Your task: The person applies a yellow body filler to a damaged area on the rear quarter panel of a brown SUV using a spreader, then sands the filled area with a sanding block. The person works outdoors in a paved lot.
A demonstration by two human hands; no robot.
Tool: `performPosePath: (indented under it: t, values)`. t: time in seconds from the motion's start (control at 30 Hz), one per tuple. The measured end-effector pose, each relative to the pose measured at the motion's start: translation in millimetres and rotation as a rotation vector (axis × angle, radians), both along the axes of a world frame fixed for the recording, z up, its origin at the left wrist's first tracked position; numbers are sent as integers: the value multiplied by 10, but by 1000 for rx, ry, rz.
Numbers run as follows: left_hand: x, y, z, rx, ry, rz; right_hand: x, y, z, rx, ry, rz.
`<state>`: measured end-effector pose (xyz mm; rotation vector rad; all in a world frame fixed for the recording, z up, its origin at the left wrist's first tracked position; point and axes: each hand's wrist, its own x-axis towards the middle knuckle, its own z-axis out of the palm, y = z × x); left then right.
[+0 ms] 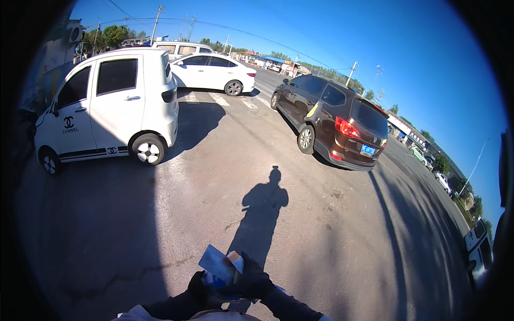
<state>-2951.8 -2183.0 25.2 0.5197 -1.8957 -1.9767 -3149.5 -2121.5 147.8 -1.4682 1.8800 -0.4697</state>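
Both hands are working low in the frame, close to the body, holding a small bundle between them. Right hand is gripping the bundle's right side, fingers bending round it in a narrow hold. Left hand is sitting against its lower left side; it's looking very dark, so can't tell how tightly those fingers are closing. Flat pale blue-grey sheet is sticking up above the left hand's fingers, tilting, its upper corner pointing up and left, clear of both hands. Orange-and-white piece is showing at the sheet's right edge, lying just left of the right hand's fingertips, seemingly touching them. Blue patch is peeking out lower down, between the two hands; can't tell if it's belonging to the same item. Dark sleeves are coming in from the lower edge. Bundle is hanging over sunlit pavement, and the wearer's long shadow is stretching ahead. Around: small white car is standing at left, white sedan is standing behind it, white van is showing beyond the sedan, and brown SUV is standing right of centre, rear facing the camera. Another vehicle is showing at the far right rim, partly cropped.
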Motion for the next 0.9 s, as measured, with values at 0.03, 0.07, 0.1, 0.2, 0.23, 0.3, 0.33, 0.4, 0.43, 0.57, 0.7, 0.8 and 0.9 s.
performPosePath:
  t: [0.03, 0.07, 0.1, 0.2, 0.23, 0.3, 0.33, 0.4, 0.43, 0.57, 0.7, 0.8, 0.9]
  values:
    - [-263, -306, 28, 30, -9, -15, -272, -264, 36, -59, -30, 7]
    - [-514, -597, 50, 256, 17, 5, -554, -501, 69, -90, -66, 6]
    - [-758, -910, 76, 474, 33, 30, -804, -726, 88, -129, -108, 2]
    - [-1521, -1650, 45, 928, 132, 217, -1589, -1360, 53, -310, -25, -46]
    - [-1800, -1931, 1, 915, 86, 224, -1834, -1549, -3, -322, 7, -86]
    - [-2329, -2467, -131, 1033, 7, 355, -2333, -1994, -158, -434, 46, -139]
    - [-2575, -2760, -211, 1027, 16, 340, -2587, -2232, -248, -448, 64, -154]
    - [-3078, -3295, -391, 1009, -27, 364, -3104, -2694, -421, -400, 92, -206]
    - [-3326, -3554, -471, 1000, -3, 326, -3369, -2928, -492, -468, 104, -160]
    - [-4464, -4557, -520, 979, 23, 359, -4566, -3927, -600, -410, 25, -111]
    - [-5576, -5473, 48, 854, 19, 419, -5714, -5148, -565, -321, -85, -62]
    - [-6194, -6077, 465, 1049, 71, 376, -6457, -5946, -525, -304, 8, -32]
    - [-6967, -6783, 476, 1000, 102, 302, -7162, -6617, -435, -369, 170, 60]
